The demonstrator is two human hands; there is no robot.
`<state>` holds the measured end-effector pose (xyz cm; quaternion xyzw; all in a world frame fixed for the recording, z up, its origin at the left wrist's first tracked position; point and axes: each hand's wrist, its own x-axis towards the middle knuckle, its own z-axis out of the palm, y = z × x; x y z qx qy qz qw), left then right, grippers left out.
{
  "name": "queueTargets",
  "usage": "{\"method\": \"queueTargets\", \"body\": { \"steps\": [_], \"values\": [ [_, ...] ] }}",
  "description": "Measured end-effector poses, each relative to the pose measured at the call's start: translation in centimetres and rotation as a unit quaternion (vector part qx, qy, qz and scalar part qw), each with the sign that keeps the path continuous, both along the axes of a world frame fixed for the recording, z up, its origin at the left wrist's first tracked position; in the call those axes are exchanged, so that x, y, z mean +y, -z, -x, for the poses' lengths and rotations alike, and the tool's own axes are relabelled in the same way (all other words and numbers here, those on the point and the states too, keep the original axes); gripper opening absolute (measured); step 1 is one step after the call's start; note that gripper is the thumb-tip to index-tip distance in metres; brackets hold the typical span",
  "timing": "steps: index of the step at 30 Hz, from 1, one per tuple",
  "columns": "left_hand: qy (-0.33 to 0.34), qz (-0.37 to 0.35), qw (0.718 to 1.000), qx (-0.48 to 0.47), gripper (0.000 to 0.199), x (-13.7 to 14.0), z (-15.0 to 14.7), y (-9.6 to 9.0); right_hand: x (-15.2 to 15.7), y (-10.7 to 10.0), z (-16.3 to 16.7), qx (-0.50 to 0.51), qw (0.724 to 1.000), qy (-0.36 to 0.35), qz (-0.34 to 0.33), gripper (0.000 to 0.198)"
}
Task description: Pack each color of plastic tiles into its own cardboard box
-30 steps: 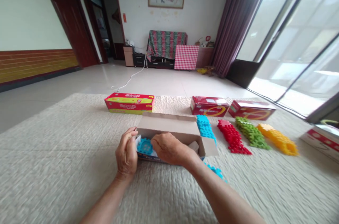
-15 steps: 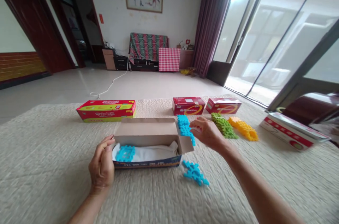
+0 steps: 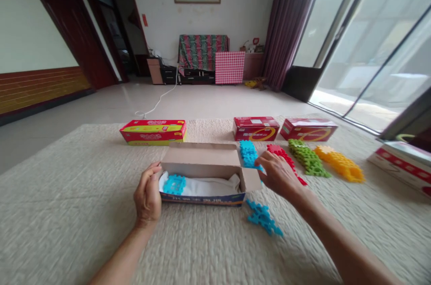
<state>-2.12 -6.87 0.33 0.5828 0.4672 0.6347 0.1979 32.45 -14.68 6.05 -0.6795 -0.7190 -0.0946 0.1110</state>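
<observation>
An open, blue-printed cardboard box (image 3: 202, 199) is being gripped at its left end by the left hand (image 3: 148, 195). A receding row of bright-blue plastic lattice tiles (image 3: 248, 152) is being partly covered by the nearer right hand (image 3: 278, 172), just rightward; its hold cannot be told.

Left grip (image 3: 148, 195) against the open box (image 3: 205, 172); right grip (image 3: 279, 173) at the blue pieces (image 3: 248, 152)
</observation>
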Motion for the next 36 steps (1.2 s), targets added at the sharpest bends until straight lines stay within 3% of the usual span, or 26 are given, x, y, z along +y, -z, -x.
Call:
{"method": "queueTargets", "body": {
  "steps": [4,9,13,16,19,23,27,31,36],
  "values": [
    [0.013,-0.011,1.000,0.002,0.028,-0.1,-0.2,0.0,0.0,-1.0,-0.8,-0.014,0.999,0.039,-0.023,0.018],
    [0.008,-0.063,0.998,0.022,0.028,-0.3,0.2,-0.4,-0.7,-3.4,-1.4,0.014,0.990,0.100,-0.101,0.021],
    [-0.023,-0.129,0.988,0.076,0.025,-0.3,0.9,-3.8,-1.4,-5.7,0.8,0.099,0.983,0.064,-0.143,0.021],
    [0.031,-0.148,0.973,0.177,0.023,0.9,0.9,-7.5,-1.1,-7.2,4.4,0.135,0.979,-0.003,-0.150,0.018],
    [0.173,-0.111,0.937,0.284,0.024,2.9,0.4,-9.7,0.1,-7.7,9.0,0.150,0.978,-0.075,-0.122,0.014],
    [0.302,-0.025,0.880,0.365,0.021,5.0,-0.3,-9.4,2.0,-6.7,14.1,0.087,0.990,-0.104,-0.044,0.010],
    [0.334,-0.006,0.844,0.419,0.022,5.6,-0.6,-8.1,3.1,-5.4,16.2,0.012,0.994,-0.108,0.029,0.013],
    [0.337,-0.017,0.836,0.434,0.024,5.6,-0.6,-8.0,3.5,-5.3,16.5,-0.027,0.992,-0.090,0.082,0.012],
    [0.339,-0.027,0.832,0.439,0.025,5.3,-0.6,-8.4,4.0,-5.6,17.0,-0.076,0.986,-0.108,0.097,0.010]
  ]
}}
